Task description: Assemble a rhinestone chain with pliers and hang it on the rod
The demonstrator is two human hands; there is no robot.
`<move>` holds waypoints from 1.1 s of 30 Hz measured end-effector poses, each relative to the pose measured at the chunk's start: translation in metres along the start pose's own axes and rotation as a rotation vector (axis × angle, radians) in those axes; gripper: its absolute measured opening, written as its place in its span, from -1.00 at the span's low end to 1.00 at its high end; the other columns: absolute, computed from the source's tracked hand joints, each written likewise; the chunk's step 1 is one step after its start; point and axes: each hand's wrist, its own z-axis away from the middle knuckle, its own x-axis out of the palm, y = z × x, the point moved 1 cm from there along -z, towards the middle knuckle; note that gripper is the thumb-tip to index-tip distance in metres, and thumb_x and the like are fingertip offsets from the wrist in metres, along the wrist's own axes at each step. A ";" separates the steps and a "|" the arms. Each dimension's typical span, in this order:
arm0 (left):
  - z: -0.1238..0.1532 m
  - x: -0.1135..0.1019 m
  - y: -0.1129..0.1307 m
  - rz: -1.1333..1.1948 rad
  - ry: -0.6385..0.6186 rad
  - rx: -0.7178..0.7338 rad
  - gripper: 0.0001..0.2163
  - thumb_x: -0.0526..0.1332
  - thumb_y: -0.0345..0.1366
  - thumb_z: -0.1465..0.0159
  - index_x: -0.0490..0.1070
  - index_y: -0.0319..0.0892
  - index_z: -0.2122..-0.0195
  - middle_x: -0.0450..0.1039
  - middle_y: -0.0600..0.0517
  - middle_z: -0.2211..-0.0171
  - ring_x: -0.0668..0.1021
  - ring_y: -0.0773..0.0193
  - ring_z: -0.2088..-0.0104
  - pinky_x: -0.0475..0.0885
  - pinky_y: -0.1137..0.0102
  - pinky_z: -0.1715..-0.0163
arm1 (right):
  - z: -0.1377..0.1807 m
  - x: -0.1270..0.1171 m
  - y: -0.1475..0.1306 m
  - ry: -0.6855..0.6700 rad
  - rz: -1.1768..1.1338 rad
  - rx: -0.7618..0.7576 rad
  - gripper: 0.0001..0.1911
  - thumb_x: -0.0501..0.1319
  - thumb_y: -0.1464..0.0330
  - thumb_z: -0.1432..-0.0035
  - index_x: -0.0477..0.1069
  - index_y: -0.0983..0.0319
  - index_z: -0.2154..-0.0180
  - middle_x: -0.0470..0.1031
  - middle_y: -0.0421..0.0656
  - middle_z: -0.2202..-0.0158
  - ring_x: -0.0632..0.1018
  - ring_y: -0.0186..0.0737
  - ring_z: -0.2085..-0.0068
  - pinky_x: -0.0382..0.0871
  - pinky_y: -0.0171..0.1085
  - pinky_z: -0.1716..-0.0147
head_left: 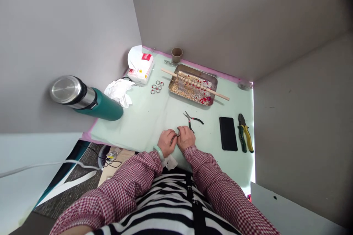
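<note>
My left hand (pixel 167 143), with a pale green bangle (pixel 158 152) at the wrist, is closed in a pinch at the near side of the table. Beside it my right hand (pixel 186 138) is closed too, its fingertips almost meeting the left ones. A small, dark, metallic-looking piece (pixel 176 135) shows between the fingertips, too small to name. Just beyond the right hand lie thin-nosed pliers (pixel 189 116), jaws spread, with dark handles. Several small wire-and-bead rings (pixel 157 87) lie farther off to the left.
A metal tray (pixel 182 98) of gold, clear and red beads has a wooden stick (pixel 223 96) across it. A green bottle (pixel 107 106), tissue pack (pixel 142 69), crumpled tissue (pixel 120 91) and brown cup (pixel 177 54) stand around. Right: a black phone (pixel 228 134) and larger pliers (pixel 245 134).
</note>
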 end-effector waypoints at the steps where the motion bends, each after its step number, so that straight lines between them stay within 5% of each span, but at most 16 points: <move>1: 0.000 -0.001 0.000 0.024 0.006 -0.011 -0.87 0.05 -0.37 -0.22 0.38 -0.22 0.32 0.41 -0.09 0.31 0.41 0.18 0.27 0.29 0.24 0.20 | -0.001 0.000 0.000 -0.008 -0.007 0.000 -0.74 0.04 0.46 -0.13 0.39 0.31 0.16 0.38 -0.03 0.27 0.36 -0.13 0.26 0.20 -0.20 0.24; 8: -0.010 -0.012 -0.001 0.224 0.082 -0.195 -0.87 0.09 -0.31 -0.23 0.40 -0.22 0.36 0.41 -0.03 0.38 0.44 0.29 0.37 0.36 0.39 0.31 | -0.003 -0.028 -0.004 -0.075 -0.110 -0.040 -0.71 -0.09 0.48 -0.23 0.33 0.33 0.12 0.35 -0.01 0.23 0.38 -0.15 0.20 0.24 -0.21 0.18; 12: -0.016 -0.017 -0.004 0.355 0.120 -0.336 -0.82 0.09 -0.26 -0.23 0.40 -0.24 0.31 0.43 0.01 0.45 0.43 0.36 0.50 0.38 0.45 0.43 | 0.023 -0.054 -0.026 -0.190 -0.186 -0.220 -0.75 -0.02 0.41 -0.24 0.34 0.27 0.11 0.35 -0.03 0.19 0.39 -0.22 0.17 0.27 -0.28 0.18; 15: -0.017 -0.018 -0.004 0.447 0.124 -0.416 -0.79 0.10 -0.22 -0.21 0.39 -0.27 0.28 0.45 0.00 0.43 0.42 0.40 0.55 0.38 0.48 0.50 | 0.043 -0.053 -0.045 -0.330 -0.204 -0.398 -0.82 0.16 0.32 -0.13 0.40 0.14 0.18 0.39 -0.17 0.23 0.40 -0.29 0.28 0.28 -0.36 0.31; 19: -0.015 -0.019 -0.002 0.522 0.099 -0.476 -0.75 0.14 -0.18 -0.16 0.40 -0.27 0.28 0.44 0.02 0.45 0.39 0.42 0.58 0.36 0.49 0.54 | 0.049 -0.036 -0.047 -0.407 -0.141 -0.441 -0.89 0.21 0.37 -0.08 0.42 0.14 0.27 0.41 -0.19 0.26 0.39 -0.30 0.32 0.24 -0.36 0.38; 23: -0.011 -0.023 -0.004 0.540 0.062 -0.512 -0.74 0.18 -0.16 -0.11 0.40 -0.27 0.31 0.41 0.06 0.53 0.38 0.42 0.62 0.34 0.48 0.55 | 0.046 -0.046 -0.015 -0.369 -0.046 -0.307 -0.88 0.16 0.45 -0.10 0.43 0.16 0.31 0.40 -0.18 0.30 0.39 -0.30 0.32 0.23 -0.37 0.37; 28: -0.010 -0.027 -0.006 0.509 0.008 -0.531 -0.77 0.21 -0.14 -0.09 0.40 -0.23 0.38 0.38 0.11 0.63 0.40 0.39 0.62 0.32 0.48 0.53 | 0.038 -0.086 0.041 -0.171 0.133 0.072 -0.79 0.06 0.41 -0.16 0.40 0.29 0.20 0.32 0.04 0.14 0.37 -0.13 0.25 0.23 -0.23 0.35; 33: -0.014 -0.029 -0.006 0.499 -0.088 -0.525 -0.80 0.18 -0.16 -0.12 0.36 -0.21 0.43 0.41 0.12 0.64 0.42 0.40 0.66 0.31 0.49 0.57 | 0.004 -0.086 0.049 -0.091 0.179 0.160 -0.70 0.11 0.28 -0.14 0.37 0.27 0.10 0.28 0.04 0.04 0.31 0.00 0.08 0.19 -0.12 0.16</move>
